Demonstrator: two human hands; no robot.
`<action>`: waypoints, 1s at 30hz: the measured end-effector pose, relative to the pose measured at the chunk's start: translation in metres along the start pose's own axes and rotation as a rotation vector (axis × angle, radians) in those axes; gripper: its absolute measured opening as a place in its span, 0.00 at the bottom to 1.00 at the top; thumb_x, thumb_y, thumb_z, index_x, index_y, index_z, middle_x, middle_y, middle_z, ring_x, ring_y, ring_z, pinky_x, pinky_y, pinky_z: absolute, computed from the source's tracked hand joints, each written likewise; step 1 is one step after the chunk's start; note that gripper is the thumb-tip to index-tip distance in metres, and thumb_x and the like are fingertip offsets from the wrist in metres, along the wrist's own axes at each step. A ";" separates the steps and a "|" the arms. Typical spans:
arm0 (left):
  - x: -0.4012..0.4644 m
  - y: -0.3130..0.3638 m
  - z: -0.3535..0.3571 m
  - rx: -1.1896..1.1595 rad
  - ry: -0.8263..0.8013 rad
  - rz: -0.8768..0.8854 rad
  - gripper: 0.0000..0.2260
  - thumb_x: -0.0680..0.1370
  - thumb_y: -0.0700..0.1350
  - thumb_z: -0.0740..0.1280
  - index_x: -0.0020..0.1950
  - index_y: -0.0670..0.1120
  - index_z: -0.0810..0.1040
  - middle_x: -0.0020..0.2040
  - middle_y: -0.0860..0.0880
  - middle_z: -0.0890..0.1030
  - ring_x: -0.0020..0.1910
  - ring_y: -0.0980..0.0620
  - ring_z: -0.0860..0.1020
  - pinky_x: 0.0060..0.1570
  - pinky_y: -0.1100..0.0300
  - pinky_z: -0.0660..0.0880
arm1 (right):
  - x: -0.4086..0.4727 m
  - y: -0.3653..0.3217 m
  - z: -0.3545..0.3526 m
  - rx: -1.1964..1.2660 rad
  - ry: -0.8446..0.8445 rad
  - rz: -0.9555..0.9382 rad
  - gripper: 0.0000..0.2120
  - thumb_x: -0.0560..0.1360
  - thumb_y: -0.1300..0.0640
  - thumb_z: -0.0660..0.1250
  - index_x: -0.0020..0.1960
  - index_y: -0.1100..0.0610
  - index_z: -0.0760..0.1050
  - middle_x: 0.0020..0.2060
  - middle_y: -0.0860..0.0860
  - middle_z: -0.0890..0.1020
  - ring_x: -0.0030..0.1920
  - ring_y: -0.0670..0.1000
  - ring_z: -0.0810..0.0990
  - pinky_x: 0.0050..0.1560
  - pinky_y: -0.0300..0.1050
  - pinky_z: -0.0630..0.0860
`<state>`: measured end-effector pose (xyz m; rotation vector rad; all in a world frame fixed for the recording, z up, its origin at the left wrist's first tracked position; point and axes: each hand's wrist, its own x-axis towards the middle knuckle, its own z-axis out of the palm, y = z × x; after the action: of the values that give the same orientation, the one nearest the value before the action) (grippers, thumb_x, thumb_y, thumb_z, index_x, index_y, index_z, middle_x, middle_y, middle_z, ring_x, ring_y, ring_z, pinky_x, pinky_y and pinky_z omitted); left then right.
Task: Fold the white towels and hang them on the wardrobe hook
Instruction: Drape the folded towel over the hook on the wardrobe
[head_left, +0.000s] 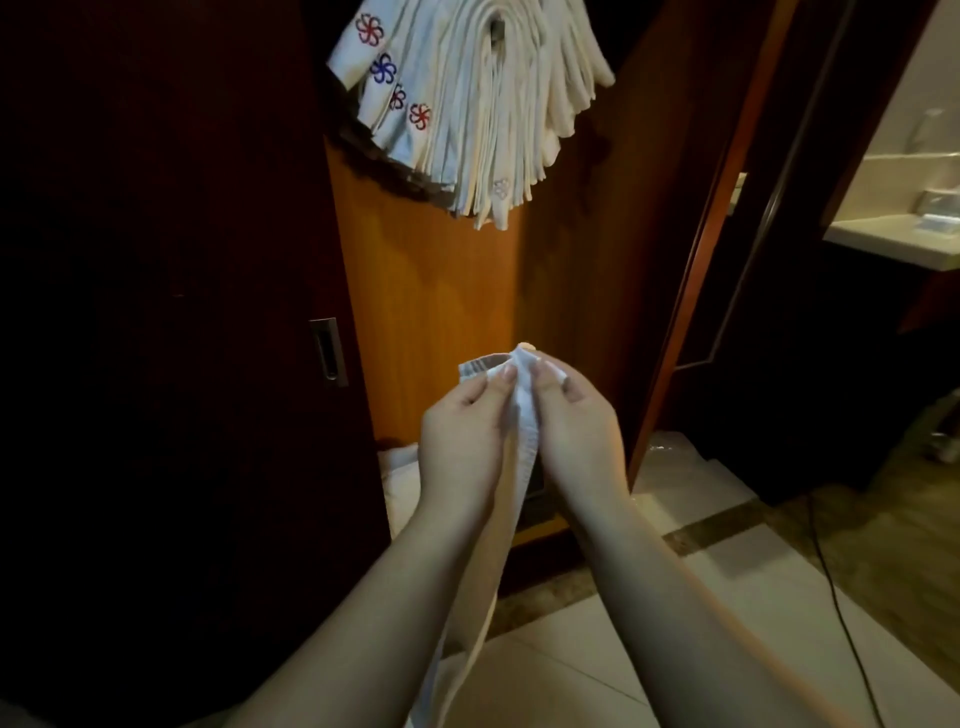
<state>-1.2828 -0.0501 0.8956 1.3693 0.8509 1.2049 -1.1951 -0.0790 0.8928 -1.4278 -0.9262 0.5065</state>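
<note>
My left hand (460, 431) and right hand (574, 423) pinch the folded white cotton towel (522, 410); a loose pinch risks it unfolding.

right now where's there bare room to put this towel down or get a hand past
Bare floor tiles lie between the forearms and the black cable. The wardrobe floor beside the left hand holds a white pile. Up top, hung towels crowd the hook; the orange panel below them is clear.

Both forearms are bare to the frame edge, each grip without rings.
</note>
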 end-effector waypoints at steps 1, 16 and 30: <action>-0.001 -0.002 -0.002 0.021 -0.006 0.012 0.10 0.83 0.48 0.63 0.55 0.49 0.84 0.43 0.53 0.86 0.44 0.61 0.83 0.38 0.71 0.76 | -0.004 -0.001 0.001 -0.023 -0.040 -0.041 0.10 0.84 0.46 0.58 0.60 0.37 0.76 0.48 0.33 0.81 0.52 0.31 0.78 0.54 0.32 0.75; -0.005 0.014 -0.023 0.076 -0.291 -0.066 0.27 0.82 0.62 0.47 0.55 0.53 0.84 0.51 0.58 0.85 0.53 0.67 0.80 0.46 0.73 0.74 | -0.011 0.003 -0.005 -0.032 -0.099 -0.229 0.20 0.82 0.65 0.59 0.71 0.51 0.72 0.52 0.32 0.76 0.54 0.24 0.74 0.50 0.20 0.68; 0.038 -0.007 -0.066 1.160 -0.400 0.225 0.10 0.78 0.53 0.69 0.59 0.59 0.76 0.58 0.58 0.70 0.68 0.49 0.63 0.69 0.50 0.62 | 0.046 -0.021 -0.051 -0.145 -0.035 -0.300 0.13 0.82 0.61 0.58 0.50 0.45 0.77 0.43 0.42 0.80 0.41 0.33 0.78 0.38 0.24 0.70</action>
<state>-1.3367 0.0041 0.8912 2.5762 1.1696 0.4781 -1.1331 -0.0768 0.9290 -1.3808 -1.2019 0.2444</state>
